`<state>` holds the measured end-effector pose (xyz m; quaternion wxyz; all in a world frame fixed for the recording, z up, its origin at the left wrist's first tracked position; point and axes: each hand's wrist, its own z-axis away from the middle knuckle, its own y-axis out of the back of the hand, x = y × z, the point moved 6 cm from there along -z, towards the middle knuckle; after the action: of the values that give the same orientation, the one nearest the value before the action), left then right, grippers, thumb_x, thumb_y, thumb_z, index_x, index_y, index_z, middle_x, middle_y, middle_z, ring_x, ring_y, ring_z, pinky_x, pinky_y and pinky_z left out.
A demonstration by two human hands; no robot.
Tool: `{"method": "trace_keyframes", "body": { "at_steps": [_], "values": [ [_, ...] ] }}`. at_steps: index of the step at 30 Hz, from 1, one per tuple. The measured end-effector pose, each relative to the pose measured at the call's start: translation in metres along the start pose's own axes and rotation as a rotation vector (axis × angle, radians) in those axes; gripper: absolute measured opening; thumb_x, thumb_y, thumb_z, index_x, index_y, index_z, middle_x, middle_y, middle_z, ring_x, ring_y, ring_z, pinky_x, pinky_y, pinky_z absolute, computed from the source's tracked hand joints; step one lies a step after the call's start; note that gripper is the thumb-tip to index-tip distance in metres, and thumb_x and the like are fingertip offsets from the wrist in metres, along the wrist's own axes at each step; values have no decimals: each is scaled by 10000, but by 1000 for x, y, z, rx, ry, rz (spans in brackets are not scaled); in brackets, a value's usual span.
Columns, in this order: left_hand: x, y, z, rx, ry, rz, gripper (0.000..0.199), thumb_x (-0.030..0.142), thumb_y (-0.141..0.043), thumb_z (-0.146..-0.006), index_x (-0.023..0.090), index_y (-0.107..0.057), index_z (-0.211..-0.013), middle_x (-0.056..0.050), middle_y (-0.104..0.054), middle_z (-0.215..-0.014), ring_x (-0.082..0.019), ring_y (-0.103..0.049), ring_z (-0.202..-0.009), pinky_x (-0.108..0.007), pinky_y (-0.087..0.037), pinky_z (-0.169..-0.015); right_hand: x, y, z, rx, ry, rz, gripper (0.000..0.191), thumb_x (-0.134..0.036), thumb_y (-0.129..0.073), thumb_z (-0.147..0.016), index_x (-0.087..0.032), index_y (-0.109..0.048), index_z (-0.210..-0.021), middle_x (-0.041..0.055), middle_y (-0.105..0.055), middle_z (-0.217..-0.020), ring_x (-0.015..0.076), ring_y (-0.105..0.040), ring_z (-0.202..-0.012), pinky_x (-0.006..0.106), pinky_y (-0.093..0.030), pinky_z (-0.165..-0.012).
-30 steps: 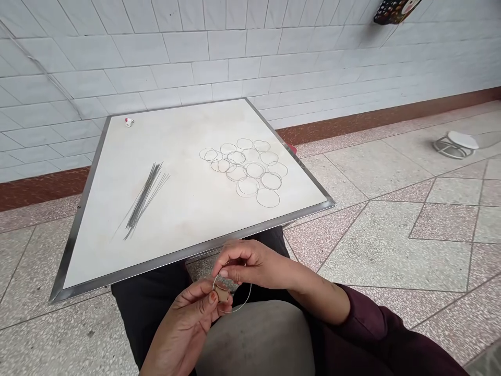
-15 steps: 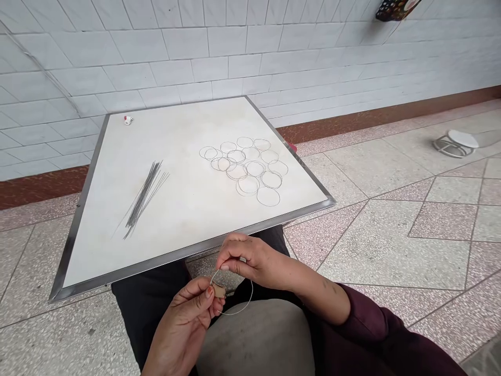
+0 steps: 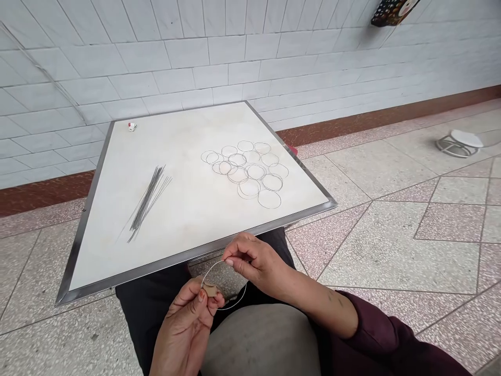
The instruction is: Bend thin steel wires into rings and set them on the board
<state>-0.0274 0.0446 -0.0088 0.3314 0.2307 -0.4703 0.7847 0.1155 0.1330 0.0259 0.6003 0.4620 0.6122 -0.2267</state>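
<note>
A thin wire loop (image 3: 243,293) hangs between my two hands, in front of the table's near edge. My left hand (image 3: 191,308) is closed on a small tan piece (image 3: 210,290) and on the loop's left side, thumb on top. Higher and to the right, my right hand (image 3: 252,261) pinches the top of the loop between thumb and fingertips. On the white table (image 3: 188,209) lie several overlapping wire rings (image 3: 269,199) at the right and a bundle of straight wires (image 3: 146,203) at the left.
A small white and red object (image 3: 132,127) sits at the table's far left corner. The tiled wall (image 3: 188,52) rises behind the table. A white-topped stool (image 3: 462,142) stands on the floor at the far right. A dark patterned item (image 3: 391,11) hangs on the wall.
My right hand has moved slightly up and right from my left hand, and more of the wire's upper arc shows between them. The camera view has shifted slightly.
</note>
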Motion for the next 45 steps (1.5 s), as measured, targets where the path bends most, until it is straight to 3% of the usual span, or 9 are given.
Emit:
{"method": "trace_keyframes", "body": {
  "at_steps": [3,8,17,20,22,25,29,35,45],
  "values": [
    [2,3,0,38,-40,42,120,238,-837,-692,174,-735,-696,-11,-677,-734,-139,-634,-751,-245,-545,-782,11,-1,1,15,-104,-151,68,-244,-612,-910,-185,-645,-906,6,-548,-834,123,-521,-747,254,-438,-682],
    [3,8,-1,160,-82,161,189,210,-885,-610,192,-713,-687,3,-687,-724,-142,-657,-716,-260,-582,-731,19,-11,4,-85,-260,-552,223,-379,-640,-900,-179,-622,-998,-14,-558,-850,84,-524,-667,245,-454,-663],
    [5,9,-1,234,-123,223,247,168,-914,-547,187,-701,-671,20,-684,-709,-121,-655,-691,-243,-588,-735,26,-22,6,-128,-325,-707,297,-427,-706,-847,-158,-610,-924,-23,-556,-756,87,-505,-642,243,-461,-645],
    [4,7,-2,151,-83,150,170,198,-872,-630,189,-714,-693,6,-686,-712,-141,-652,-699,-291,-584,-761,21,-12,2,-148,-207,-498,273,-400,-609,-929,-175,-604,-1084,-5,-570,-828,101,-526,-713,266,-476,-708],
    [4,5,-2,75,-53,72,125,227,-837,-684,177,-726,-709,-14,-690,-728,-158,-650,-721,-304,-570,-773,9,0,-4,-81,-39,-266,279,-359,-591,-949,-210,-581,-1185,32,-590,-992,121,-554,-834,292,-487,-780],
    [2,1,0,-2,-7,-6,95,238,-811,-716,174,-741,-721,-23,-695,-739,-157,-639,-722,-278,-544,-752,-20,4,-10,-85,313,51,166,-307,-580,-967,-196,-644,-1072,54,-624,-989,162,-554,-1007,338,-465,-922],
    [-2,-2,1,-57,49,-44,120,265,-818,-706,170,-748,-686,-24,-684,-707,-152,-622,-692,-267,-521,-718,-35,-6,-14,-177,562,236,179,-281,-548,-986,-160,-672,-1032,64,-654,-966,150,-557,-972,309,-464,-921],
    [-6,-3,1,-62,117,-44,143,289,-838,-666,168,-777,-712,-34,-676,-675,-169,-616,-663,-285,-503,-692,-32,-18,-12,-333,640,297,196,-254,-516,-1006,-185,-681,-1085,35,-662,-965,118,-553,-952,272,-461,-904],
    [-7,-3,-1,-51,165,-71,151,275,-852,-647,154,-776,-694,-33,-677,-650,-156,-606,-628,-278,-481,-650,-36,-22,-10,-327,662,443,199,-192,-483,-1016,-194,-674,-1071,21,-672,-942,139,-526,-928,299,-439,-864]
  ]
}}
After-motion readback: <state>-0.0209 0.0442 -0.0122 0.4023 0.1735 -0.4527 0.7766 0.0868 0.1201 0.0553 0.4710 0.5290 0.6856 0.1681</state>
